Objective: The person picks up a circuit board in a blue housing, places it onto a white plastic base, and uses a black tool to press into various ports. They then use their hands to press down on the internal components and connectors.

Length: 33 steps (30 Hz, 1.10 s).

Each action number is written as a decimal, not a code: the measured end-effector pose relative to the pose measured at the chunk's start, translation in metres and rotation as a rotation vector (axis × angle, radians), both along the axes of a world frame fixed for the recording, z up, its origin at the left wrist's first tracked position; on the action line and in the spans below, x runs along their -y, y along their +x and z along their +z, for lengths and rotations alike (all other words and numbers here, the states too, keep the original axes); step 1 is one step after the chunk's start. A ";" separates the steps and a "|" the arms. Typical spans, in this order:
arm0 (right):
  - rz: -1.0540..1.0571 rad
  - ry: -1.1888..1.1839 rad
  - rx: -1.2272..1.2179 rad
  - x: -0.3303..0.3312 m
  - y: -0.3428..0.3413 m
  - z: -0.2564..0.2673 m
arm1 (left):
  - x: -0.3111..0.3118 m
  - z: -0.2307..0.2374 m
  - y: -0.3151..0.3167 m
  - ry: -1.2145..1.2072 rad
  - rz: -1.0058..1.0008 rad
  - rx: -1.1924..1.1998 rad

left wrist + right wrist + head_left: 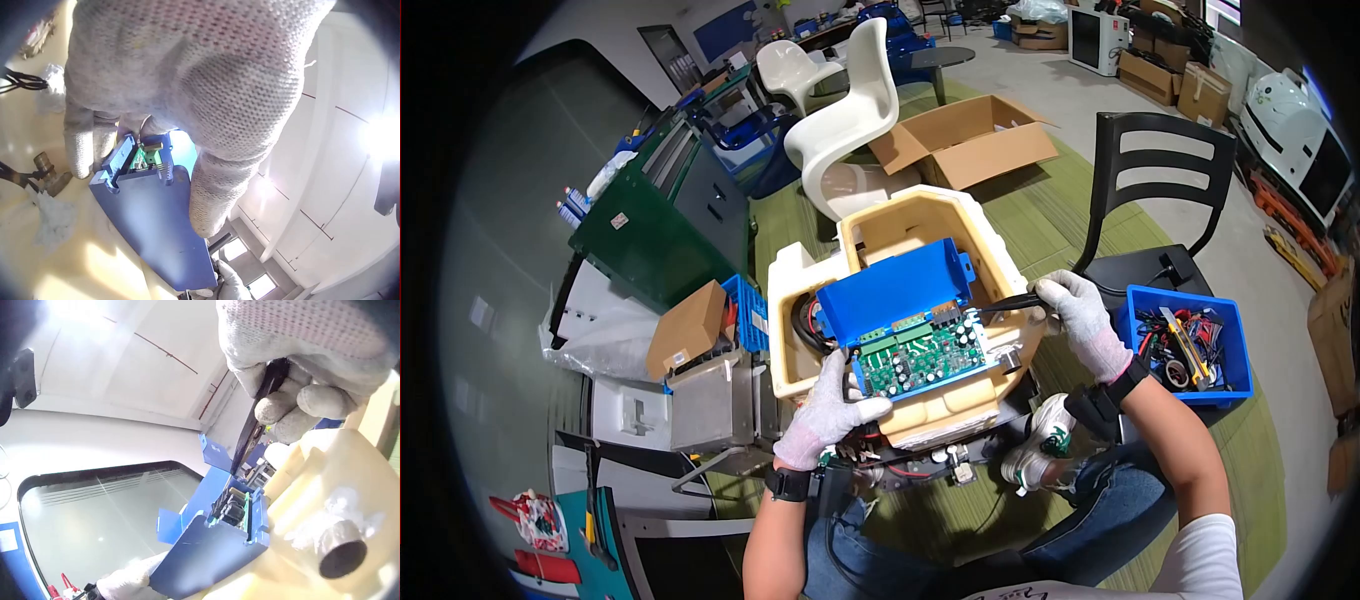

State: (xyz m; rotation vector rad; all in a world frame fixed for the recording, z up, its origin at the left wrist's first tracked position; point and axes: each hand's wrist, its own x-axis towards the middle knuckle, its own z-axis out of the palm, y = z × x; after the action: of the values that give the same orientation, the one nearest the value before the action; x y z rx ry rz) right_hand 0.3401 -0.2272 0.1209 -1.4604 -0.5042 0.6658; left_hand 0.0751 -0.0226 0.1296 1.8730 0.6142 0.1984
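A blue metal case point(895, 290) with its lid raised holds a green circuit board point(920, 360) at the mouth of a cream-coloured housing point(1002, 240). My gloved left hand point(825, 410) grips the case at its near left corner, thumb on one side and fingers on the other, as the left wrist view shows. In my gloved right hand point(1085, 310) is a slender black tool point(248, 437) that narrows toward its tip, pinched between curled fingers and thumb. Its tip points at the right end of the board, beside the black connectors point(945, 314). The tool's exact kind cannot be told.
A blue bin point(1240, 345) of tools and wires sits on the right, by a black chair point(1165, 135). Behind the housing are a white chair point(850, 100) and an open cardboard box point(990, 160). A green cabinet point(630, 215) stands left. A metal pipe stub point(1009, 361) protrudes near the board.
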 end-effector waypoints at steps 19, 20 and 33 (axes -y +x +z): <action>0.000 -0.011 -0.004 0.001 0.000 -0.001 | 0.004 0.006 0.000 -0.086 0.031 -0.030; 0.002 -0.012 0.003 0.001 0.001 -0.002 | 0.003 0.005 0.000 -0.062 0.017 -0.032; -0.007 0.004 0.048 0.003 0.004 0.000 | 0.008 0.011 0.000 -0.100 0.035 -0.031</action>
State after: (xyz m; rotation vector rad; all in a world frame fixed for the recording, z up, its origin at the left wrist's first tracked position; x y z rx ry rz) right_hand 0.3444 -0.2297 0.1207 -1.4769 -0.5367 0.6250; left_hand 0.0751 -0.0305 0.1409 1.7725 0.6670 0.1583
